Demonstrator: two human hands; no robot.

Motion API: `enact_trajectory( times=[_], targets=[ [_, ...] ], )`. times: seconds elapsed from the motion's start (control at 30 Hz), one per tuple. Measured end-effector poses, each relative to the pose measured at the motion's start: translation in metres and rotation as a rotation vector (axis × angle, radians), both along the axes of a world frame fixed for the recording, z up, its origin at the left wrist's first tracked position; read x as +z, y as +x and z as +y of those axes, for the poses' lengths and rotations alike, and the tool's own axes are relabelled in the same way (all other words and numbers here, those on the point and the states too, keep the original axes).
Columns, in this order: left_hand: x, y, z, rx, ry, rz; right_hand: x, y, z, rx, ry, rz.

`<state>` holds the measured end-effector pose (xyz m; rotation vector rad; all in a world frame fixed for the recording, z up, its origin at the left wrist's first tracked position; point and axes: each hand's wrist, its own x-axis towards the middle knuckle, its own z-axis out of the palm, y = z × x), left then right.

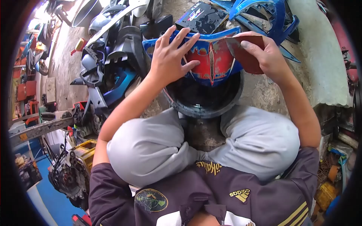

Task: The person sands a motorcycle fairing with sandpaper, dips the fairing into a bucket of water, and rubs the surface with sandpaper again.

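A blue and red motorcycle fairing panel (201, 64), its paint worn through to bare patches and a pale ridge down the middle, sits over a round black basin (205, 111) with dark liquid in it. My left hand (173, 52) lies spread on the panel's left part, thumb on the red area and fingers reaching past the upper edge. At the panel's right end my right hand (269, 56) grips a folded sheet of brown sandpaper (249, 62) between thumb and fingers. The sandpaper overlaps the panel's right side; whether it presses on the surface I cannot tell.
A black box (201, 19) with peeling paint lies beyond the panel. Another blue fairing (266, 19) is at the upper right. Grey and black motorcycle parts (120, 49) pile up on the left. A pale slab (320, 56) runs along the right. My crossed legs flank the basin.
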<state>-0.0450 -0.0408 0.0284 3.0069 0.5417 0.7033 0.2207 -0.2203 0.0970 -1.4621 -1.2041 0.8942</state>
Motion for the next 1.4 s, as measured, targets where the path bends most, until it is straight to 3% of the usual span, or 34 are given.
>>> enact_trajectory(
  times=[0.1, 0.23, 0.3, 0.53, 0.7, 1.03, 1.23, 1.37, 1.4],
  targets=[
    [-0.002, -0.006, -0.005, -0.02, -0.002, 0.019, 0.006, -0.006, -0.02, 0.21, -0.224, -0.214],
    [-0.009, -0.013, -0.008, -0.026, 0.049, 0.044, -0.025, 0.0, -0.051, 0.537, 0.067, -0.856],
    [-0.009, -0.016, -0.011, -0.015, 0.069, 0.086, -0.037, 0.006, -0.065, 0.691, 0.103, -0.966],
    [-0.01, -0.01, -0.009, -0.013, 0.038, 0.042, -0.083, 0.009, -0.078, 0.734, 0.224, -1.098],
    [-0.018, -0.013, -0.017, 0.013, 0.061, 0.125, -0.117, 0.012, -0.092, 0.775, 0.179, -1.018],
    [-0.024, -0.01, -0.016, 0.006, 0.066, 0.111, -0.11, 0.028, -0.118, 0.648, 0.184, -0.876],
    [-0.018, -0.006, -0.018, -0.014, 0.069, 0.082, -0.106, 0.02, -0.094, 0.339, 0.087, -0.511],
    [-0.014, 0.0, -0.016, -0.003, 0.043, 0.055, -0.081, 0.011, -0.064, 0.033, 0.011, -0.091],
    [-0.012, 0.005, -0.014, 0.002, 0.036, 0.048, -0.069, 0.014, -0.056, 0.038, -0.111, 0.028]
  ],
)
